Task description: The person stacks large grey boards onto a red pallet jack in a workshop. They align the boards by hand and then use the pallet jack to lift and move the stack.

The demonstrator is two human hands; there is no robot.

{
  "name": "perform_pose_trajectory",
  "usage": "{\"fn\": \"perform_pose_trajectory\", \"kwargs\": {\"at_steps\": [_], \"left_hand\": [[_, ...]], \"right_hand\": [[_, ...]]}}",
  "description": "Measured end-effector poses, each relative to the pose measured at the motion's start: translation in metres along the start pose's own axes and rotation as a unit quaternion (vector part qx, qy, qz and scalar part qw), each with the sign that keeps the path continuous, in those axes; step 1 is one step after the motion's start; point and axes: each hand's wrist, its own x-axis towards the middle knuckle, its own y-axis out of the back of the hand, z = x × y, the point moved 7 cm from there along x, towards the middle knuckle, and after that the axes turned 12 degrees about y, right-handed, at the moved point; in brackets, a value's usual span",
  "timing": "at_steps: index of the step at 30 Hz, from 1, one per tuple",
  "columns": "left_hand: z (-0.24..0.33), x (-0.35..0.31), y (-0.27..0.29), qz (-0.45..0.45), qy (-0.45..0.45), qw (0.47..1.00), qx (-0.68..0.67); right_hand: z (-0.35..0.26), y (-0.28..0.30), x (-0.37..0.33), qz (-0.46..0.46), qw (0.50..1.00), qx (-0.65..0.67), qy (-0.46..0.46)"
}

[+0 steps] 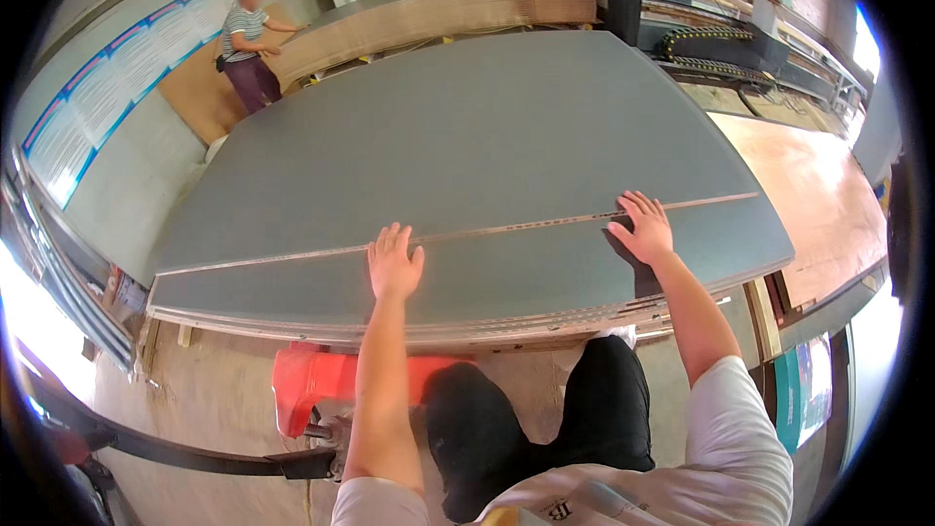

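A large grey board [467, 127] lies flat on a stack of similar boards. Its pale near edge runs across in front of me, set back from the stack's front, so a strip of the grey board beneath [263, 290] shows. My left hand [393, 265] is spread at that edge, left of the middle, fingers pointing away. Farther right, my right hand [645, 228] rests at the same edge with its fingers spread, fingertips reaching onto the upper board. Neither hand is wrapped round anything. How firmly they press, I cannot tell.
A red machine part [312, 385] sits below the stack's front, by my left leg. Behind stands a long stack of brown sheets [458, 15], with one person at the left and another at the right. A light wooden panel [804, 195] lies to the right; machinery [716, 44] is beyond it.
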Motion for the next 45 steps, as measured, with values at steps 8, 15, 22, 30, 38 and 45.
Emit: {"fn": "perform_pose_trajectory", "kwargs": {"at_steps": [8,15,22,30,38,45], "left_hand": [[-0.004,-0.002,-0.001,-0.012,0.011,1.000,0.010],[-0.003,-0.001,0.001,-0.026,0.019,0.999,0.007],[0.000,-0.001,0.001,-0.035,0.024,0.999,0.017],[-0.005,0.000,-0.001,-0.018,0.016,1.000,0.012],[-0.003,-0.003,0.000,-0.028,0.025,0.999,0.017],[-0.004,-0.005,0.001,-0.022,0.038,0.999,-0.015]], "right_hand": [[-0.001,-0.002,-0.004,0.043,0.998,-0.010,-0.042],[0.006,-0.005,-0.003,0.064,0.997,-0.016,-0.033],[0.005,-0.003,-0.003,0.055,0.998,-0.016,-0.039],[0.005,-0.004,-0.002,0.056,0.998,-0.017,-0.037],[0.000,0.001,-0.002,0.037,0.998,-0.003,-0.047],[-0.003,0.001,-0.005,0.048,0.999,0.004,-0.020]]}}
